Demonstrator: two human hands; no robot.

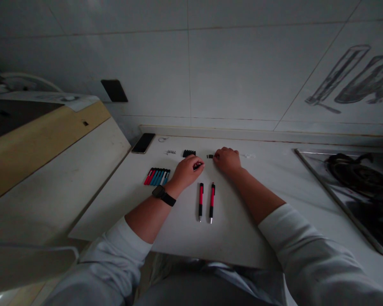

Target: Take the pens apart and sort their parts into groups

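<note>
My left hand (187, 171) is closed around a small black piece (197, 166), held just above the worktop. My right hand (227, 160) rests further right, its fingers curled down beside a few tiny black parts (210, 156); what its fingertips pinch, if anything, is hidden. Behind my left hand is a row of short black pieces (189, 152). Left of those lie small springs (171, 152). Several red, blue and white pen barrels with black ends (157, 177) lie side by side. Nearer me, two red-and-black pens (201, 202) lie parallel, silver tips towards me.
A phone (143, 143) lies at the back left, near a small ring-shaped item (162, 139). Small clear pieces (249, 156) lie beyond my right hand. A gas hob (347, 187) is set into the right side, and a tiled wall (236, 76) rises behind the worktop (178, 229).
</note>
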